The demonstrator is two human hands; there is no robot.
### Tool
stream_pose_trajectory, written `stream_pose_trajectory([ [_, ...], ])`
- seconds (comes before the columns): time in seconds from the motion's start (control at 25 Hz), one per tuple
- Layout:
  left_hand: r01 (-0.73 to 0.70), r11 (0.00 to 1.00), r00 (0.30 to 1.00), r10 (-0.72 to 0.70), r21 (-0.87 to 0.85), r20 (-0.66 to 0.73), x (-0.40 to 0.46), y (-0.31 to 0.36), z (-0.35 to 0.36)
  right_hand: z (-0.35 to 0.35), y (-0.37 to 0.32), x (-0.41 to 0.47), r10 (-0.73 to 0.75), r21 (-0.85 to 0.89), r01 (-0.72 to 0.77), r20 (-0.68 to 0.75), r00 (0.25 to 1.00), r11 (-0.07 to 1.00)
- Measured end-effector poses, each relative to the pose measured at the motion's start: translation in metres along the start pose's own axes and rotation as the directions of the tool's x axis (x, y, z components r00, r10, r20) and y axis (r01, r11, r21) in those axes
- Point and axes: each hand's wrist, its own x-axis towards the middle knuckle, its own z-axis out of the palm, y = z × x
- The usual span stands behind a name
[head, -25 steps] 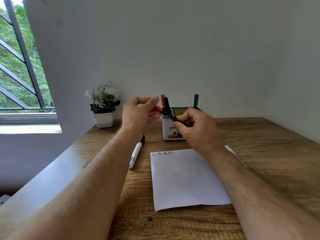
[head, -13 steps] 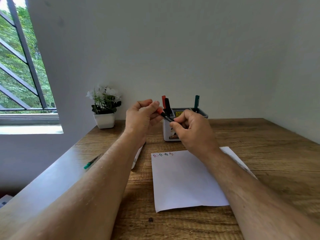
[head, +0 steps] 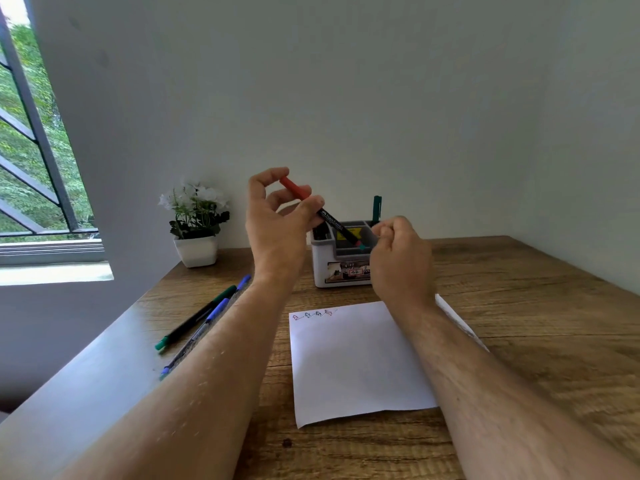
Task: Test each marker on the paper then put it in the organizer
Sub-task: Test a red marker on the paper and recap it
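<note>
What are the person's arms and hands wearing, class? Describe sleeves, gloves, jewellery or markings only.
Nothing is worn: the left hand and right hand are bare, with no gloves, rings or watch visible. Both forearms are bare to the frame's edge, no sleeves showing. No markings can be made out.

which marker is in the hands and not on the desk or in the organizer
The black marker with the red cap, pinched by the left hand above the organizer.

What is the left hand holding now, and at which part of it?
The left hand pinches the red-capped marker where the cap meets the black barrel. Whether the right hand touches its lower end cannot be told.
</note>
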Motion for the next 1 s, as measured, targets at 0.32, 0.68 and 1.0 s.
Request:
stream_pose_trajectory([
  [0.32, -0.257, 0.925, 0.964, 0.227, 0.28, 0.137, 0.021, -0.01, 0.05, 0.002, 0.006, 0.001, 0.094, -0.032, -0.099, -0.115, 0.989, 0.995],
  [0.68, -0.181, 0.732, 0.951, -0.038, 0.657, 0.305, 0.047, -0.046, 0.085, 0.001, 0.006, 0.003, 0.04, -0.042, -0.05, -0.198, 0.979, 0.998],
  [1.0, -0.337, 0.458, 0.903, -0.089, 0.823, 0.42, 0.048, -0.052, 0.094, 0.006, 0.008, 0.004, -0.005, -0.047, -0.001, -0.115, 0.993, 0.999],
])
